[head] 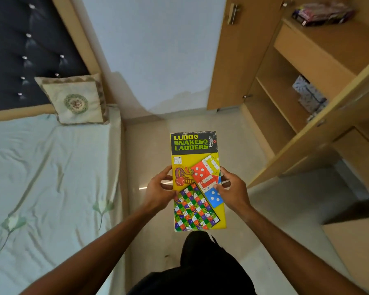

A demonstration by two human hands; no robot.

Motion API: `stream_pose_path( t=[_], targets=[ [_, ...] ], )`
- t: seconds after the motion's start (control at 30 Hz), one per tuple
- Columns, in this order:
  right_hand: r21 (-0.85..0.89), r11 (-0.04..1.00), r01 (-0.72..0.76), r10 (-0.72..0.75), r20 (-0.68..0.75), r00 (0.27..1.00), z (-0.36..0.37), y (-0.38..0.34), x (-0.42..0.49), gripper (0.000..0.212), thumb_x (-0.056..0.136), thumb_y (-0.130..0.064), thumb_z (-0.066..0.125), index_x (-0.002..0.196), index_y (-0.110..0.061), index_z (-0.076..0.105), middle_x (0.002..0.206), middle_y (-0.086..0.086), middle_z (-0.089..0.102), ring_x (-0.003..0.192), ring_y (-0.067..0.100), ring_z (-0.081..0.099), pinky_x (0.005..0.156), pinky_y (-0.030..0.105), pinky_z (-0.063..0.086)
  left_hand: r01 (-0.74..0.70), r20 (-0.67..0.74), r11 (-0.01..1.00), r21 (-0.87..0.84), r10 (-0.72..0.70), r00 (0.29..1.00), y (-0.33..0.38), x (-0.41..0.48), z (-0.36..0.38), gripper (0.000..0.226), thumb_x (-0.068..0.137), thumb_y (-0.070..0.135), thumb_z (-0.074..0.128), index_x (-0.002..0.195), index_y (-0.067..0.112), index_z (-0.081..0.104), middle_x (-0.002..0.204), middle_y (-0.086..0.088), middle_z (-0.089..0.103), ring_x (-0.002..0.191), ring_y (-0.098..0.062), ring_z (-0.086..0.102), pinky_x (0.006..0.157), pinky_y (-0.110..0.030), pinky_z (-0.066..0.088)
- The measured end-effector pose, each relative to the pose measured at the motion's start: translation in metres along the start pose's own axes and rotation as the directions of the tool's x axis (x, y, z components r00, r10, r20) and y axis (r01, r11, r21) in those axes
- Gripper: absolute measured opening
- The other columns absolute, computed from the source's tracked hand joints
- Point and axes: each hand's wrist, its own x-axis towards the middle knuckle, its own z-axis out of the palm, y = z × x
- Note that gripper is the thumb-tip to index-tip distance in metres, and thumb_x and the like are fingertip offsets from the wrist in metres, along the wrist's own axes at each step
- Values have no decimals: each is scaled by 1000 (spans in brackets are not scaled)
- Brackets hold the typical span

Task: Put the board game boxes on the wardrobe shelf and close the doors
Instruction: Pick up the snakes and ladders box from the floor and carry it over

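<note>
Ludo and Snakes & Ladders box point(197, 179) — held flat between both hands; left hand point(160, 188) grips its left edge, right hand point(232, 188) its right edge — above the floor.

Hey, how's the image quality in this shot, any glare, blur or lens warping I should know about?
Head view: the Ludo box is sharp, its title legible; a small glare streak marks the floor beside the left hand; wide-angle warping bows the wardrobe door edges; the game box on the top shelf looks soft and smeared; a dark shadow lies under that door.
</note>
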Motion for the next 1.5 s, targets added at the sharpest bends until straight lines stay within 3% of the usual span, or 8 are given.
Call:
stream_pose_path(
  t=[0.23, 0.43, 0.63, 0.93, 1.1, 1.23, 1.4, 1.5],
  targets=[
    [35, 999, -35, 36, -41, 999, -19, -16, 190, 52, 88, -16, 69, 136, -23, 52, 105, 0, 66, 80, 6, 64, 60, 17, 52, 9, 48, 999, 35, -11, 999, 60, 195, -5, 78, 77, 17, 80, 143, 34, 42, 114, 0, 60, 87, -16, 73, 55, -31, 61],
    [46, 999, 7, -4, -72, 997, -64, -30, 339, 43, 85, -12, 68, 126, -22, 59, 102, 2, 70, 87, 15, 69, 73, 41, 61, 11, 63, 999, 51, -14, 998, 126, 348, 8, 80, 77, 10, 79, 145, 29, 41, 119, -8, 58, 85, -20, 73, 60, -37, 62],
    [84, 995, -53, 66, -168, 983, -125, -27, 448, 44, 86, -14, 68, 126, -28, 58, 100, -2, 70, 85, 12, 70, 71, 40, 62, -39, 164, 994, 98, 23, 986, 189, 481, 50, 81, 78, 16, 79, 147, 30, 39, 119, -6, 60, 86, -17, 72, 55, -29, 60],
    [248, 951, -184, 270, -381, 884, -227, 8, 610, 41, 86, -11, 69, 123, -26, 60, 104, -4, 72, 91, 10, 71, 75, 40, 62, -139, 416, 985, 105, 84, 905, 289, 698, 158, 78, 76, 8, 80, 141, 30, 45, 120, -9, 61, 98, -28, 69, 61, -38, 62],
    [294, 937, -186, 322, -534, 781, -296, 12, 678, 39, 86, -7, 66, 120, -27, 62, 101, -8, 73, 90, 7, 71, 75, 35, 61, -226, 548, 971, 82, 145, 824, 363, 795, 232, 65, 76, -8, 74, 129, 25, 53, 102, -4, 63, 97, -29, 66, 57, -28, 57],
    [266, 948, -177, 311, -641, 702, -357, 20, 721, 43, 88, -8, 64, 125, -29, 59, 100, -9, 72, 88, 8, 70, 72, 29, 59, -342, 628, 939, 41, 242, 740, 419, 845, 287, 56, 78, -4, 74, 124, 24, 57, 97, 6, 66, 79, 4, 63, 56, -9, 49],
    [199, 974, -112, 222, -713, 665, -444, 33, 791, 48, 88, -5, 64, 129, -28, 56, 101, -13, 69, 85, -3, 65, 65, 8, 51, -429, 594, 903, 6, 342, 728, 480, 922, 365, 63, 69, 8, 84, 127, 13, 59, 105, 0, 71, 91, -7, 67, 83, -26, 57],
    [157, 985, -77, 167, -720, 674, -503, 59, 842, 41, 90, -11, 64, 129, -22, 58, 112, -5, 71, 97, 7, 69, 78, 28, 60, -413, 554, 910, 16, 336, 761, 525, 964, 417, 66, 73, 9, 83, 129, 19, 50, 100, 0, 66, 84, -4, 62, 64, -11, 52]
  ],
)
